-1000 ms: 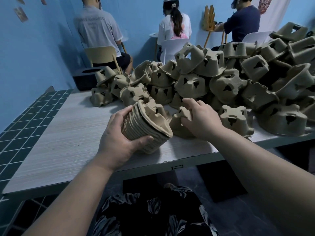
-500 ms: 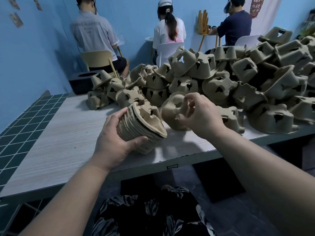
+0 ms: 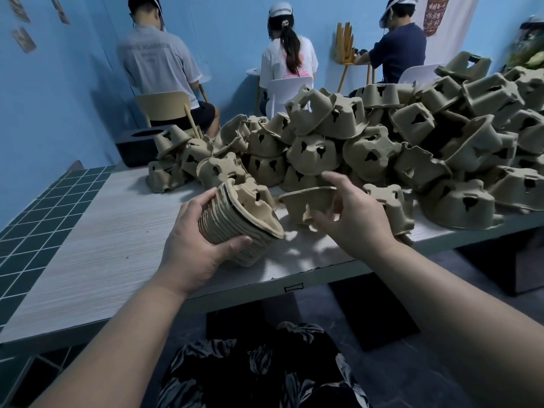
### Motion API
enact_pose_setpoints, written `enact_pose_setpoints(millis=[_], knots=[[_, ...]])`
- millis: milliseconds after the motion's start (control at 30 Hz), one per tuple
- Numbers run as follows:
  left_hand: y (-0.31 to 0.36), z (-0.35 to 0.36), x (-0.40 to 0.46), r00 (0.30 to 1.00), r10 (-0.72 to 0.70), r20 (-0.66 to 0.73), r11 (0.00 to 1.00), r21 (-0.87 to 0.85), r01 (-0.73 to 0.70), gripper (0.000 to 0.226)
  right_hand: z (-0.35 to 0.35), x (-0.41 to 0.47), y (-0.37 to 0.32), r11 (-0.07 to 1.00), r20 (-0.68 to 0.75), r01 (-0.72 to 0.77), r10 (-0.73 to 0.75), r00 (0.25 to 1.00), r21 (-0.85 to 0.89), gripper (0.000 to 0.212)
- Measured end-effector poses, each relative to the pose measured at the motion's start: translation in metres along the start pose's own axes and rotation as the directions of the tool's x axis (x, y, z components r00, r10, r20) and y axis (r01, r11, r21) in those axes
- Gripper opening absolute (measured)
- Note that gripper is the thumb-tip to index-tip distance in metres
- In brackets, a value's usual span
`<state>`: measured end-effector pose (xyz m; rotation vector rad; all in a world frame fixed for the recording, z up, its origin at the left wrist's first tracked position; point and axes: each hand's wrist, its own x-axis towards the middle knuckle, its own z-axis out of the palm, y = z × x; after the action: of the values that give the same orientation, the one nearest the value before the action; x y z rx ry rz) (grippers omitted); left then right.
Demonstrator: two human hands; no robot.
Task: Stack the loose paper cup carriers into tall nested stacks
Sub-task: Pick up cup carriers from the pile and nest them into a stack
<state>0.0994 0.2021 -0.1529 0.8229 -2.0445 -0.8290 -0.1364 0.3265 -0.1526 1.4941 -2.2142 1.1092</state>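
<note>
Carriers, nested stack (image 3: pixel 235 222): gripped in the left hand (image 3: pixel 194 251), fingers behind and thumb across the near side, held low over the table (image 3: pixel 88 240) edge. Its long axis lies tilted, open mouth turned right and upward toward the other hand. Single loose carrier (image 3: pixel 306 203): pinched in the right hand (image 3: pixel 356 219), just right of the stack mouth, close but apart, open side up. The right hand is the nearer to the unsorted heap (image 3: pixel 382 148) behind. Judgement: seating this piece depends on turning it to match the stack's axis before pushing leftward. Against the frame half a second back, the carrier has dropped lower and rotated from cupped-forward to mouth-up
</note>
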Motion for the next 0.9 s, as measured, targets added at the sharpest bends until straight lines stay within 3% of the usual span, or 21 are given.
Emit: enact_pose_setpoints(millis=[133,267,333,433,567,700,900], knots=[[0.0,0.0,0.0,1.0,0.004,-0.001,1.0,-0.001,-0.004,0.097,0.004,0.0,0.006,0.992,-0.029,0.099,-0.102,0.994,-0.08,0.016],[0.0,-0.001,-0.001,1.0,0.002,0.005,1.0,0.0,-0.002,0.1,0.005,-0.001,0.005,0.985,-0.181,0.16,-0.17,0.969,-0.066,0.004],[0.0,-0.001,-0.001,1.0,0.002,0.004,1.0,-0.008,-0.002,0.098,0.004,-0.001,0.0,0.991,-0.245,0.134,-0.136,0.96,-0.023,0.011],[0.0,0.0,-0.001,1.0,0.0,0.002,1.0,-0.02,0.0,0.095,0.005,-0.002,-0.009,0.99,-0.216,0.113,-0.092,0.972,0.086,0.022],[0.001,-0.001,-0.001,1.0,-0.014,0.004,1.0,-0.027,0.014,0.096,0.012,-0.007,-0.024,0.962,-0.125,0.217,-0.197,0.972,0.169,0.033],[-0.002,-0.002,-0.001,1.0,-0.013,0.0,1.0,-0.021,0.013,0.1,0.018,-0.009,-0.031,0.928,-0.104,0.348,-0.336,0.936,0.131,0.025],[-0.001,-0.002,-0.003,1.0,-0.022,-0.01,0.999,-0.04,0.022,0.096,0.019,-0.01,-0.033,0.91,-0.056,0.365,-0.361,0.931,0.198,0.029]])
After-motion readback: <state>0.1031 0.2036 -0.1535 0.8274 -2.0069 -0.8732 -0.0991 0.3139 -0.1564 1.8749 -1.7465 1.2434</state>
